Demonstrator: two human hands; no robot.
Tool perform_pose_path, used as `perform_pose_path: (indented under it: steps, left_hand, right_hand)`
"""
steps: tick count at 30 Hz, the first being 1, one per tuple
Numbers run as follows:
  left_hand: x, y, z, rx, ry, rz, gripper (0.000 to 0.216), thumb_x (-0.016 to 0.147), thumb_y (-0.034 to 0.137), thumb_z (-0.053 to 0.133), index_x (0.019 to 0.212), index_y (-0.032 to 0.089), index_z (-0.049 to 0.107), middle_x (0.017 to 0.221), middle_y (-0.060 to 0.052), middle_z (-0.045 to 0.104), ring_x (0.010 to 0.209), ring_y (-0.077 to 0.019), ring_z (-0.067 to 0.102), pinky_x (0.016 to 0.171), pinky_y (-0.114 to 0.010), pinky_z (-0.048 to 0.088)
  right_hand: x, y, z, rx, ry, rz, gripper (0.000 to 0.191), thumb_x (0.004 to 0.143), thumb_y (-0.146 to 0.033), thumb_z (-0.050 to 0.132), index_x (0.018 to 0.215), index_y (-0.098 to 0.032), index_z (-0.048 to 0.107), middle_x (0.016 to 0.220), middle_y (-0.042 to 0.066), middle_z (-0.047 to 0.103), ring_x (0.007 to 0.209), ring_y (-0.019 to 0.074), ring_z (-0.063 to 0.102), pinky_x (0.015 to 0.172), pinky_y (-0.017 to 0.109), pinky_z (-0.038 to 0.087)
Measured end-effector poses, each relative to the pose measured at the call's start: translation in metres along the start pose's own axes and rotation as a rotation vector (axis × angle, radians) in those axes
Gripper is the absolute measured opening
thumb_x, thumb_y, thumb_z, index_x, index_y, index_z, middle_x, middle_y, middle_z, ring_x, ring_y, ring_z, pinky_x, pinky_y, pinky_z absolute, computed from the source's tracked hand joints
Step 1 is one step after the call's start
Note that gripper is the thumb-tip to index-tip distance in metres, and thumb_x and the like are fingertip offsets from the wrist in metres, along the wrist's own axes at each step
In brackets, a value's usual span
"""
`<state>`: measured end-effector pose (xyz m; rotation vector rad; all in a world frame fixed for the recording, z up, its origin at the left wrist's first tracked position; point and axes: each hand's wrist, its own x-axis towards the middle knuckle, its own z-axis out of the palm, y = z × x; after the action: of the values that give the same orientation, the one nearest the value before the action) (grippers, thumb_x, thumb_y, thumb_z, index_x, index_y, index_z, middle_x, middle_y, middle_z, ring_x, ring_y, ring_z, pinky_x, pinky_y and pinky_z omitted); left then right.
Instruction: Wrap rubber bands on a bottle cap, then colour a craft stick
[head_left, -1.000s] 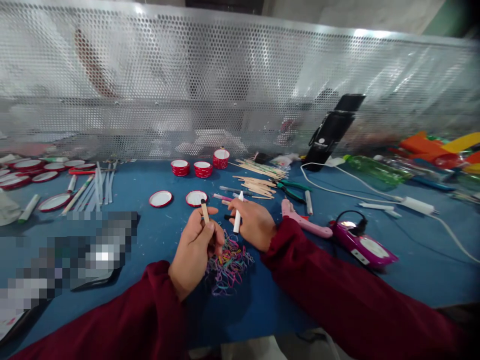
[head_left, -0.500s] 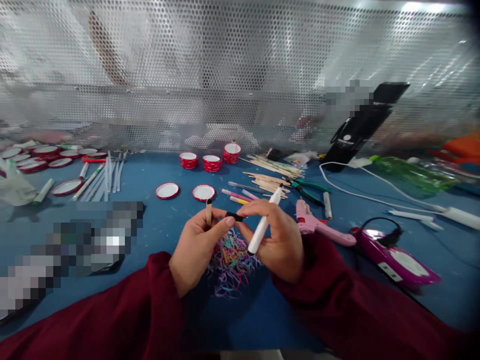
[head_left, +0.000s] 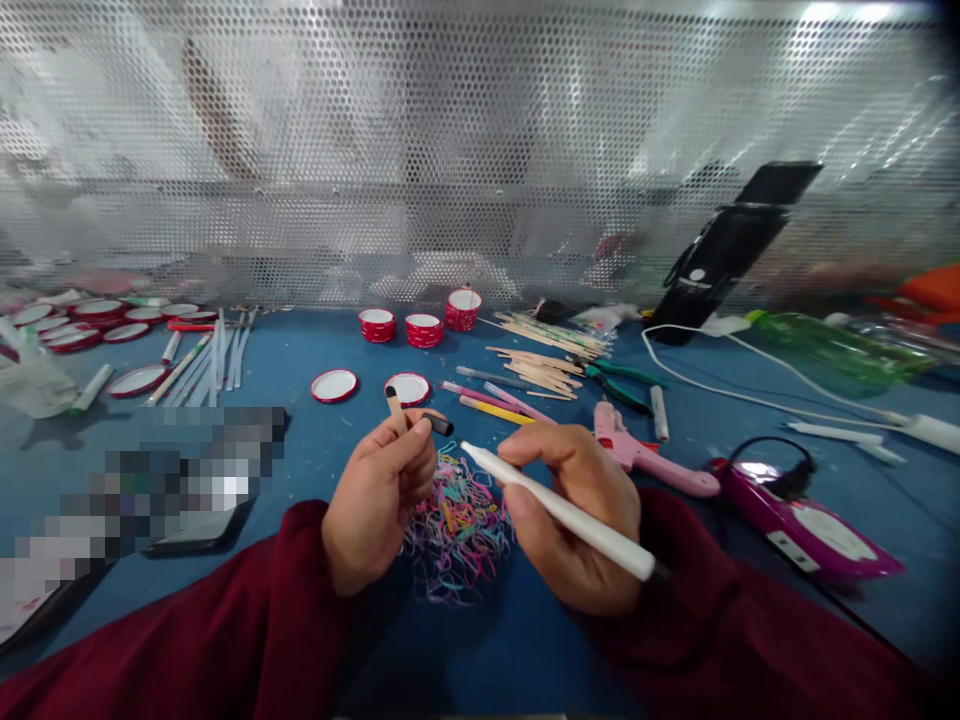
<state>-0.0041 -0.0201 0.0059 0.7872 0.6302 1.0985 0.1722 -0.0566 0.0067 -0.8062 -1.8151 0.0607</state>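
My left hand pinches a flat wooden stick with a blackened tip, pointing up. Its thumb and forefinger also grip a small black cap that sticks out to the right. In my right hand lies a white marker, its narrow white end aimed left at the cap but apart from it. The marker's other end, dark, points down to the right by the sleeve. Below and between both hands is a tangled heap of coloured rubber bands on the blue table.
Red-rimmed lids and small red tape rolls stand behind the hands. Wooden sticks, green-handled pliers, a pink glue gun and a purple power strip lie right. Clear glue sticks are left.
The marker has swung round in my right hand, its white end now upper left and dark end lower right. My hands have moved apart; the black cap stays with the left.
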Motion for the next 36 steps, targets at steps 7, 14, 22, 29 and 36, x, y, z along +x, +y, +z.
perform_pose_path:
  steps: [7, 14, 22, 29, 36]
  left_hand:
    - [-0.003, -0.002, 0.001, 0.023, 0.003, 0.019, 0.025, 0.091, 0.029, 0.065, 0.076, 0.018, 0.049, 0.058, 0.009, 0.025, 0.049, -0.0062, 0.016, 0.046, -0.022, 0.015]
    - [-0.004, -0.003, 0.003, 0.108, 0.024, 0.015, 0.029, 0.087, 0.035, 0.070, 0.076, 0.018, 0.048, 0.058, 0.008, 0.031, 0.049, -0.0059, 0.021, 0.047, -0.022, 0.016]
    - [-0.004, -0.004, 0.003, 0.103, -0.024, 0.021, 0.028, 0.086, 0.039, 0.071, 0.081, 0.018, 0.053, 0.058, 0.009, 0.030, 0.048, -0.0055, 0.021, 0.046, -0.022, 0.015]
    - [-0.015, -0.007, 0.005, 0.091, -0.003, 0.053, 0.028, 0.085, 0.041, 0.074, 0.085, 0.018, 0.059, 0.059, 0.008, 0.032, 0.051, -0.0061, 0.024, 0.049, -0.022, 0.020]
    - [-0.015, -0.003, 0.008, 0.064, 0.025, 0.054, 0.030, 0.087, 0.041, 0.073, 0.082, 0.018, 0.055, 0.060, 0.008, 0.029, 0.051, -0.0060, 0.022, 0.047, -0.020, 0.020]
  right_hand:
    - [-0.001, 0.006, 0.006, 0.039, 0.015, 0.085, 0.016, 0.085, -0.015, 0.061, 0.095, -0.025, 0.053, 0.083, 0.002, 0.065, 0.076, 0.0187, 0.066, 0.069, 0.035, 0.054]
    - [0.003, 0.004, 0.005, -0.023, -0.017, 0.062, 0.016, 0.087, -0.015, 0.063, 0.098, -0.025, 0.057, 0.085, 0.002, 0.070, 0.077, 0.0184, 0.069, 0.070, 0.034, 0.057]
    - [0.006, 0.008, 0.002, 0.046, -0.043, -0.072, 0.023, 0.086, -0.008, 0.065, 0.101, -0.024, 0.059, 0.089, 0.004, 0.070, 0.081, 0.0171, 0.070, 0.072, 0.032, 0.059]
    - [0.007, 0.003, -0.002, 0.046, -0.076, -0.142, 0.027, 0.086, -0.007, 0.065, 0.102, -0.027, 0.059, 0.088, 0.003, 0.072, 0.083, 0.0195, 0.072, 0.073, 0.035, 0.061]
    - [0.012, 0.013, -0.001, 0.042, -0.035, -0.123, 0.024, 0.088, -0.012, 0.068, 0.105, -0.028, 0.064, 0.086, 0.000, 0.075, 0.079, 0.0173, 0.073, 0.084, 0.037, 0.061]
